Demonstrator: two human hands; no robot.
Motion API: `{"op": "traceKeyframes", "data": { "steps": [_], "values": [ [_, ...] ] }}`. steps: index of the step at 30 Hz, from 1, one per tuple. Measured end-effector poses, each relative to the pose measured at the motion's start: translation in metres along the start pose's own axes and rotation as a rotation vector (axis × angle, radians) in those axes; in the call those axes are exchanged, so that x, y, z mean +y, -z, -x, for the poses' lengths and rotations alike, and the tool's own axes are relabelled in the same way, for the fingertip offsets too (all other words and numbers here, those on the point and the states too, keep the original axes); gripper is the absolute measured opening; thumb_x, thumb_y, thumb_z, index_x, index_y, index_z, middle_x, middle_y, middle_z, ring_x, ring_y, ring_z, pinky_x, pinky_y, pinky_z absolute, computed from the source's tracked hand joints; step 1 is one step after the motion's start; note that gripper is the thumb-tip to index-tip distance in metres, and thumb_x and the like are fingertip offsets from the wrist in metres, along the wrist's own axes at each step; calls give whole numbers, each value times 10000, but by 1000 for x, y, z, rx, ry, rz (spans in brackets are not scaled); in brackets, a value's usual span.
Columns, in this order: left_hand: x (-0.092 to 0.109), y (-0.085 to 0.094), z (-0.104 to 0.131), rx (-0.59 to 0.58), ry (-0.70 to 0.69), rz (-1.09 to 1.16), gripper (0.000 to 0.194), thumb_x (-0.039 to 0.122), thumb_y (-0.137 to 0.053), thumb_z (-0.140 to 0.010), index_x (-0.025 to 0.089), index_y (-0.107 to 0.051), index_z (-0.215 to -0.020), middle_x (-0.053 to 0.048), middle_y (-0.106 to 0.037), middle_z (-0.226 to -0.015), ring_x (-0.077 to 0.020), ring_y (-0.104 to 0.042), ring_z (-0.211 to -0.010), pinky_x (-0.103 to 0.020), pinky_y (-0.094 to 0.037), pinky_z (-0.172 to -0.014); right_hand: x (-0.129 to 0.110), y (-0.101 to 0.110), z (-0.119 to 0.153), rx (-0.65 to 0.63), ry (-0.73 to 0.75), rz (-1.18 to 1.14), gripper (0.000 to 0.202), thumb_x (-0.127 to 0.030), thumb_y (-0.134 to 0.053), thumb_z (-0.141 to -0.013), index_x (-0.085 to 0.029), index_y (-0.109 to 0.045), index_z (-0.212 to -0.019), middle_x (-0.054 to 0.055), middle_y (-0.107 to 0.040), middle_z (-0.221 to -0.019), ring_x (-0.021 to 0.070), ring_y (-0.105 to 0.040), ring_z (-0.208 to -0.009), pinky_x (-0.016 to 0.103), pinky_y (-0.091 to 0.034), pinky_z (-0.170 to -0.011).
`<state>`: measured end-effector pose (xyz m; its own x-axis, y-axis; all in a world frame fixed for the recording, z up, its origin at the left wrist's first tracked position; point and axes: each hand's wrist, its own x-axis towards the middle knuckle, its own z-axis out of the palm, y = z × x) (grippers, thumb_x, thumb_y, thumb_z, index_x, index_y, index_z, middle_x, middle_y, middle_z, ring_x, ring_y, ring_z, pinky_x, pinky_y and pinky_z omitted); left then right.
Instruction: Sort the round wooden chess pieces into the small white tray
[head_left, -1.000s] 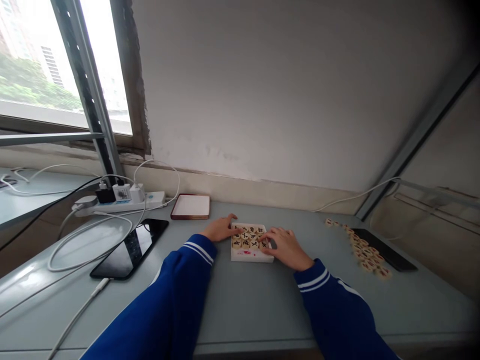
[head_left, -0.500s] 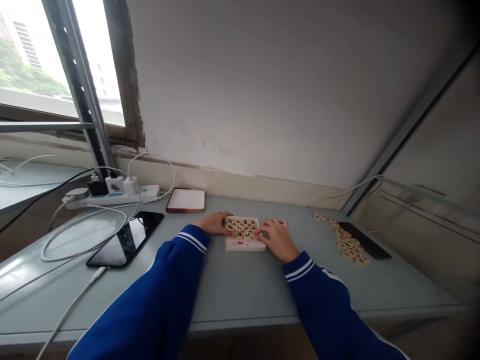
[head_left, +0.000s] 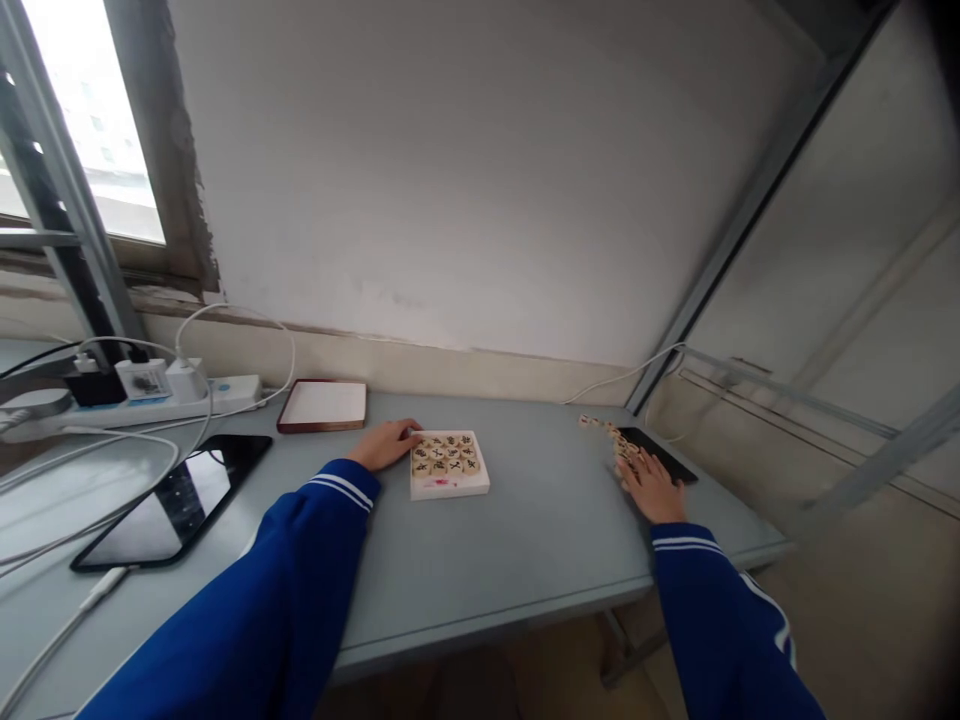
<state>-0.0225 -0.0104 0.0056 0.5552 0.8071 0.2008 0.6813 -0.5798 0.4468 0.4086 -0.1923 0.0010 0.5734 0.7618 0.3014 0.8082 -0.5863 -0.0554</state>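
A white box with round Chinese chess pieces set in rows stands mid-desk. My left hand grips the box at its left rim, fingers curled near the back corner. Over to the right, my right hand lies over a pile of loose chess pieces, its fingers apart and covering many of them. Whether any piece is between those fingers is hidden.
A shallow lid lies behind my left hand. At left are a tablet with a charging cable and a power strip with chargers. A black flat device lies beside the loose pieces. The wall bounds the desk behind.
My right hand has left the box and moved right to the loose pieces. My left hand stays at the box. The view has turned right.
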Motion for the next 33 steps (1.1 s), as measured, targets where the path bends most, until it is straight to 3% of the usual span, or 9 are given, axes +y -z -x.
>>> {"op": "traceKeyframes", "data": {
  "steps": [4, 7, 11, 17, 21, 25, 29, 33],
  "values": [
    [1, 1, 1, 3, 10, -1, 396, 440, -344, -799, 201, -578, -1011, -44, -624, -801, -193, -565, -751, -267, -386, -657, -9, -2, 4, 14, 29, 32, 507, -491, -200, -851, -246, -583, -1074, 86, -365, -1347, 270, -240, -1255, 571, -169, -953],
    [1, 1, 2, 10, 13, -6, 393, 438, -346, -800, 199, -582, -1003, -44, -627, -802, -189, -567, -746, -262, -391, -653, -25, -2, 1, 14, 44, 33, 496, -489, -233, -853, -204, -610, -1001, 121, -458, -1267, 267, -292, -1226, 587, -117, -957],
    [2, 1, 2, 6, 6, -3, 391, 434, -346, -803, 197, -582, -1004, -43, -630, -798, -186, -569, -751, -257, -394, -651, -46, -5, -10, 16, 88, 11, 442, -445, -267, -862, -211, -601, -1032, 97, -470, -1264, 271, -301, -1220, 599, -73, -969],
    [1, 0, 3, 6, 3, 10, 381, 421, -351, -803, 195, -576, -1012, -42, -631, -806, -181, -567, -734, -256, -388, -635, -92, -9, -12, 73, 297, -94, 278, -338, -400, -831, -206, -598, -976, 85, -588, -1097, 240, -479, -1049, 538, -156, -971],
    [2, -1, 4, 12, 4, 27, 376, 408, -362, -801, 181, -579, -1008, -43, -632, -806, -172, -567, -723, -250, -389, -635, -123, -4, 3, 102, 429, -165, 138, -277, -487, -779, -224, -610, -812, 30, -639, -924, 208, -532, -924, 462, -226, -928],
    [2, -2, 4, 20, 10, 26, 363, 399, -376, -799, 177, -581, -1000, -45, -630, -802, -173, -565, -736, -251, -389, -643, -141, 4, 15, -7, 455, -339, 184, -300, -545, -725, -252, -621, -885, 1, -647, -885, 171, -560, -803, 375, -322, -822],
    [0, -4, 6, 50, 0, 44, 358, 406, -377, -801, 175, -585, -978, -47, -622, -787, -176, -559, -727, -259, -391, -644, -160, 12, 22, -235, 427, -621, 371, -409, -612, -649, -209, -639, -960, 37, -665, -852, 168, -562, -715, 325, -401, -712],
    [1, -6, 8, 62, 12, 78, 323, 359, -391, -801, 172, -558, -1006, -38, -615, -767, -176, -560, -731, -266, -399, -653, -198, 29, 44, -369, 559, -1002, 429, -390, -649, -626, -150, -625, -981, 81, -654, -931, 163, -566, -760, 299, -438, -708]
  ]
}}
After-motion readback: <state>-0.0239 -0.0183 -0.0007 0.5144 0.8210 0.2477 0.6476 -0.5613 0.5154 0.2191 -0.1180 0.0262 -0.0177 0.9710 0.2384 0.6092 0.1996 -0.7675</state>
